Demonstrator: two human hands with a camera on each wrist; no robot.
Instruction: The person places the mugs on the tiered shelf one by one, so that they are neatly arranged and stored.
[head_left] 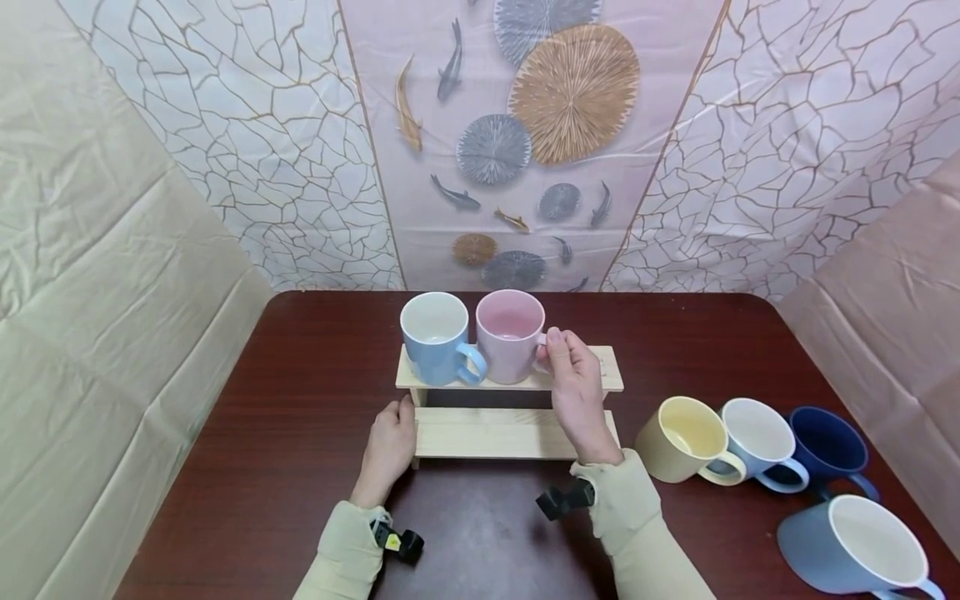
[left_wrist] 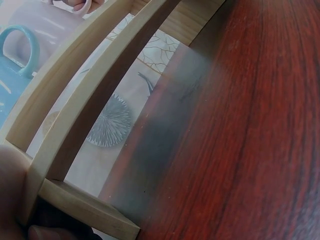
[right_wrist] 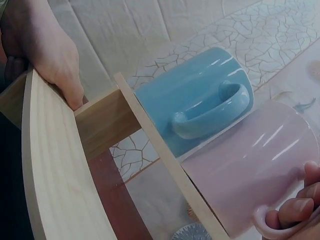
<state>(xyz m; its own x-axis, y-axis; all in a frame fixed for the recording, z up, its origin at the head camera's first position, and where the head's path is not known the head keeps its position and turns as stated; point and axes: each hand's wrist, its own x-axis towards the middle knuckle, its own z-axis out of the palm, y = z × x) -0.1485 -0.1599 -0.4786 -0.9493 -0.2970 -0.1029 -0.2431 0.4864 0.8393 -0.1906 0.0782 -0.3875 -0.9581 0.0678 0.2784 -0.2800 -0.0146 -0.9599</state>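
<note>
A two-tier wooden rack (head_left: 517,435) stands on the table. On its upper board are a light blue mug (head_left: 433,360) and, to its right, a pink mug (head_left: 504,357), both upright with a small gap between them. My right hand (head_left: 577,387) pinches the pink mug's handle (right_wrist: 265,227), with fingers through the loop in the right wrist view. The left hand (head_left: 392,442) grips the left end of the rack's lower tier. In the right wrist view its fingers wrap the lower board (right_wrist: 55,150); some fingertips are hidden behind the wood.
Right of the rack stand a yellow mug (head_left: 671,454), a white-lined light blue mug (head_left: 750,433) and a navy mug (head_left: 828,442), close together. Nearer, a grey-blue mug (head_left: 813,542) appears tilted. A patterned cloth (head_left: 495,242) hangs behind the dark red table (head_left: 300,442).
</note>
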